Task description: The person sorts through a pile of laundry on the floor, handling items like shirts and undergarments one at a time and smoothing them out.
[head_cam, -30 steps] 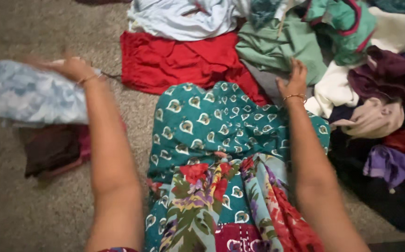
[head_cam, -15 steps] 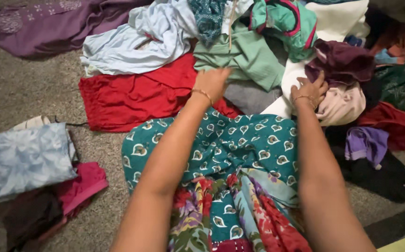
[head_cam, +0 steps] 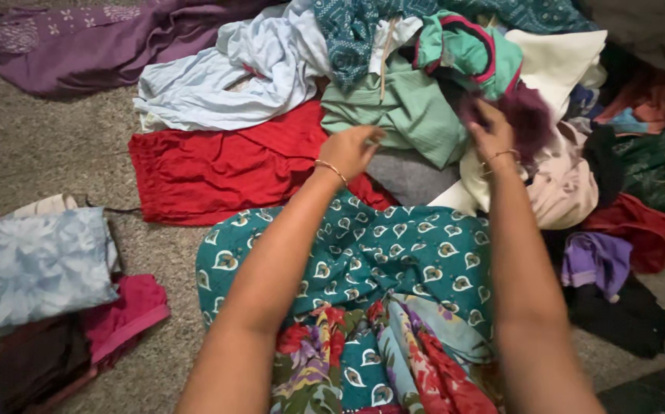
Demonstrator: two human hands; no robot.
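My right hand (head_cam: 489,130) grips a dark maroon garment (head_cam: 530,116) and holds it lifted above the heap of mixed clothes; the cloth is blurred. My left hand (head_cam: 350,149) hovers over the pile with fingers loosely curled, just above a grey cloth (head_cam: 409,175) and beside a light green garment (head_cam: 409,107). Whether it holds anything is unclear. Both wrists wear thin bangles. A teal patterned cloth (head_cam: 363,245) covers my lap beneath both forearms.
A red garment (head_cam: 217,165) lies flat on the carpet (head_cam: 34,153), a pale blue one (head_cam: 217,77) behind it. A folded stack topped by light blue print cloth (head_cam: 34,268) sits at left. Purple cloth (head_cam: 80,38) lies far left; dark clothes (head_cam: 624,307) at right.
My left hand left the folded blue cloth on the left stack and came over to the pile. My right hand took hold of the maroon garment and raised it.
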